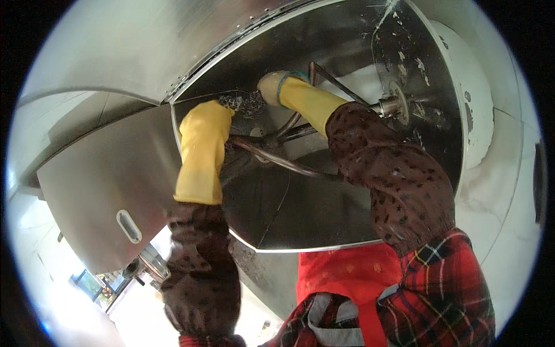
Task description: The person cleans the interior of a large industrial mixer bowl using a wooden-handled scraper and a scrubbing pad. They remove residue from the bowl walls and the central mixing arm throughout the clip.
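Observation:
Both my hands wear yellow rubber gloves inside the steel bowl of a large dough mixer (260,221). My left hand (207,119) is by the bowl's left wall, above the end of a bent mixing bar (286,162). Its fingers are curled out of sight, so what it may hold is hidden. Just right of it lies a grey wiry patch (245,104) that looks like steel wool. My right hand (299,93) reaches toward the back wall with a pale bowl (269,89) with a teal rim; the bowl hides its fingers.
Metal agitator bars (334,82) cross the bowl from a shaft flange (396,104) on its right wall. A raised steel lid (117,47) stands behind. A steel side panel with an oval slot (129,226) is at left. The bowl's front rim (303,250) meets my red apron (347,273).

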Tool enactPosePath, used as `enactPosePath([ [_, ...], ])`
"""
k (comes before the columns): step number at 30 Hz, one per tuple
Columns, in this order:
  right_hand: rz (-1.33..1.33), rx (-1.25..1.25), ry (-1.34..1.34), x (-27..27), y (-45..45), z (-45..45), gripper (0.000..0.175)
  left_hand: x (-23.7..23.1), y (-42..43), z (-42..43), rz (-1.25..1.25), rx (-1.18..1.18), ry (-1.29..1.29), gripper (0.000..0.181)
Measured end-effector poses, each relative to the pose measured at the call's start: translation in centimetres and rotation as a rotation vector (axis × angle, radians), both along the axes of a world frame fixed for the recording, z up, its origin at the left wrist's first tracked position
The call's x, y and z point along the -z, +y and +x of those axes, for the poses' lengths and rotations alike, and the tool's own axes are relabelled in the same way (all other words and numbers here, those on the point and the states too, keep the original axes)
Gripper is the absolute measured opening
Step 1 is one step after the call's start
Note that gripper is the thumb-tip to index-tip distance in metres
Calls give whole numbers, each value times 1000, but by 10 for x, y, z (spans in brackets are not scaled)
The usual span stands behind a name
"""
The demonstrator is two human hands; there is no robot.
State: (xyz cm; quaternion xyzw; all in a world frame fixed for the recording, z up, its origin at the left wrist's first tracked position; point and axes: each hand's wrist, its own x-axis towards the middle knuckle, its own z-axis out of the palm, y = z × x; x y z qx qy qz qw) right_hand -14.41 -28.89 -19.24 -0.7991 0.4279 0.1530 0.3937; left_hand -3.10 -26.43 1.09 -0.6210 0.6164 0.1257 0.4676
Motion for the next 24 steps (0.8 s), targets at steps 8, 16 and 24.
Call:
enactPosePath([
  [8, 61, 8, 203, 17, -3, -29, 35, 79, -35, -17, 266, 20, -10, 41],
  [16, 146, 37, 197, 34, -17, -22, 36, 114, -38, -32, 331, -207, 19, 57],
  [24, 235, 360, 42, 17, -20, -29, 34, 42, -41, -18, 132, -7, 317, 36],
])
